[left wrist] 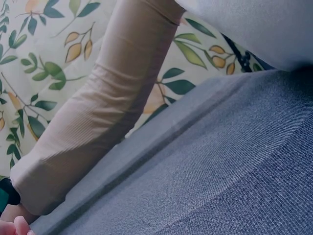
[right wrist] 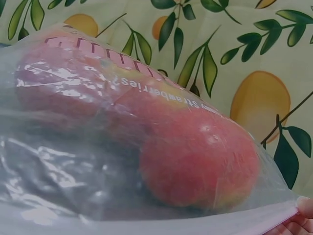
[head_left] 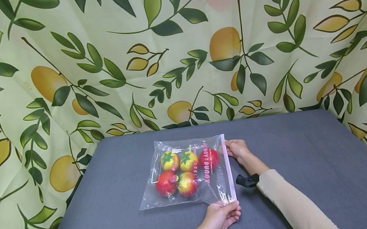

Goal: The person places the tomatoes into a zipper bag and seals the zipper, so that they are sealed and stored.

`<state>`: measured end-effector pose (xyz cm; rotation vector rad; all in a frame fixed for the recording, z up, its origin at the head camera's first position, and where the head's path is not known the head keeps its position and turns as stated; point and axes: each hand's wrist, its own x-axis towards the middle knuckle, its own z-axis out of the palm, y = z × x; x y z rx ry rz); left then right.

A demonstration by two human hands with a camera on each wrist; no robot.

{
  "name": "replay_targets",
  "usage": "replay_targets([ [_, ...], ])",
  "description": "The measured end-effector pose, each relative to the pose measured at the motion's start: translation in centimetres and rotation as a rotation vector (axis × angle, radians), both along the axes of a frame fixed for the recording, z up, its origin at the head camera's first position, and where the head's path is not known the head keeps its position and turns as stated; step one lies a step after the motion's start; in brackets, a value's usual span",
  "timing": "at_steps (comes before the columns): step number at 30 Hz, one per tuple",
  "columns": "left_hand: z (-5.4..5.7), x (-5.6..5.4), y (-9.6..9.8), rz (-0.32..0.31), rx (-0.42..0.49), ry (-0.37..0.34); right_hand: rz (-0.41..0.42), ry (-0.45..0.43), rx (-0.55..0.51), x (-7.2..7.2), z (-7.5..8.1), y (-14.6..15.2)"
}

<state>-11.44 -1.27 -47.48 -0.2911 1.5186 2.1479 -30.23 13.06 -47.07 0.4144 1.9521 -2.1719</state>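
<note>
A clear zip bag (head_left: 222, 191) with pink lettering lies flat on the grey table, its pink zip edge (head_left: 228, 163) facing right. Several round red and yellow fruits (head_left: 187, 185) are inside, two with green leafy tops. My left hand (head_left: 217, 222) pinches the near end of the zip edge between thumb and fingers. At the far end, my right hand (head_left: 237, 149) grips the other corner. In the right wrist view, a red fruit (right wrist: 200, 166) shows through the plastic, and fingers of the right hand (right wrist: 298, 223) hold the corner. The left wrist view shows only fingertips (left wrist: 20, 226).
The grey cloth-covered table (head_left: 291, 146) reaches back to a curtain (head_left: 174, 52) printed with leaves and fruit. A black wrist device (head_left: 247, 181) sits at the right wrist, beside the bag. Beige sleeves (head_left: 294, 204) cover the forearms.
</note>
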Motion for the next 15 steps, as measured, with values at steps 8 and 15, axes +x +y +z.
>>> replay_targets([
  [8,-0.10,0.17,0.18,0.003,0.004,0.013,0.000,0.007,0.013,-0.04,-0.02,0.32],
  [15,-0.18,0.26,0.33,-0.004,0.021,0.022,-0.008,0.001,-0.009,-0.25,-0.05,0.44],
])
